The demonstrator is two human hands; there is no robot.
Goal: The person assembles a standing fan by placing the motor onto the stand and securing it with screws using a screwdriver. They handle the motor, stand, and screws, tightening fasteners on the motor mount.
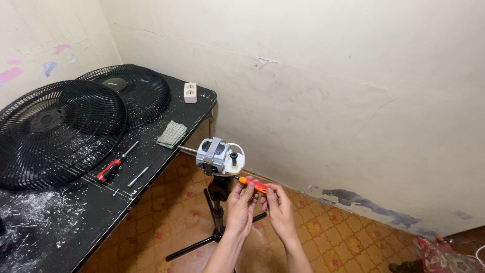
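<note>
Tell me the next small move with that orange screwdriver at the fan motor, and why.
Probably seat the tip squarely and start turning. Both hands, left hand and right hand, grip the orange screwdriver, and its tip sits at the lower rear of the bare fan motor on its stand. Whether it is already in a screw head cannot be told.

Bare forearms (no sleeves), unadorned hands
</note>
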